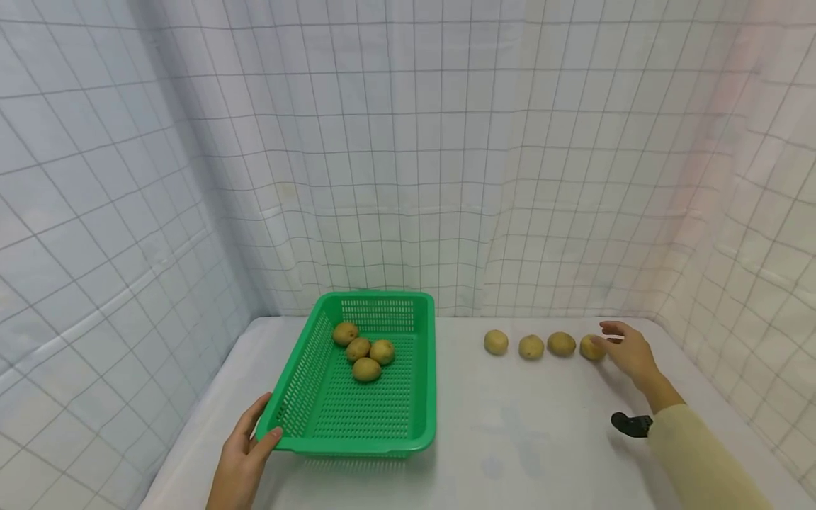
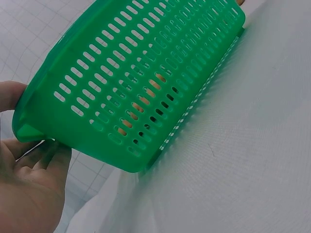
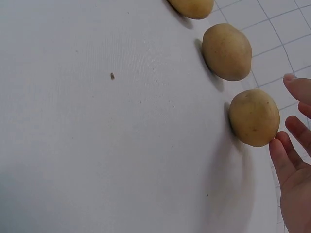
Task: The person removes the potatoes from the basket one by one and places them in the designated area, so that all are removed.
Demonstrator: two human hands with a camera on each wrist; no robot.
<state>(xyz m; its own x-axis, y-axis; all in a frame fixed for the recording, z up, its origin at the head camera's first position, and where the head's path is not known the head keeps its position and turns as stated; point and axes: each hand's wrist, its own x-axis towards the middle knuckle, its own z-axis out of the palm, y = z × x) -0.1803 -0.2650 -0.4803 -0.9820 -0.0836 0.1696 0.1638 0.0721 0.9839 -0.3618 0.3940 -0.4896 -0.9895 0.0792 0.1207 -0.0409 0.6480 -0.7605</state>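
Observation:
My left hand [image 1: 241,457] grips the near left corner of a green plastic basket [image 1: 344,445], thumb over the rim and fingers beneath it in the left wrist view. Several potatoes [image 1: 366,369] lie together inside, toward the far left part. On the right, my right hand [image 1: 633,355] is beside the rightmost potato [image 3: 254,118] of a row on the table, its fingers apart and uncurled. One fingertip is right at that potato's edge in the right wrist view. The other potatoes of the row, among them a neighbouring potato [image 1: 561,344], extend leftward.
A white cloth covers the table [image 1: 510,425]. Grid-patterned white curtains [image 1: 408,156] hang behind and on both sides. A black curved object [image 1: 631,425] shows by the right sleeve [image 1: 701,460]. A tiny brown speck [image 3: 112,76] lies on the cloth.

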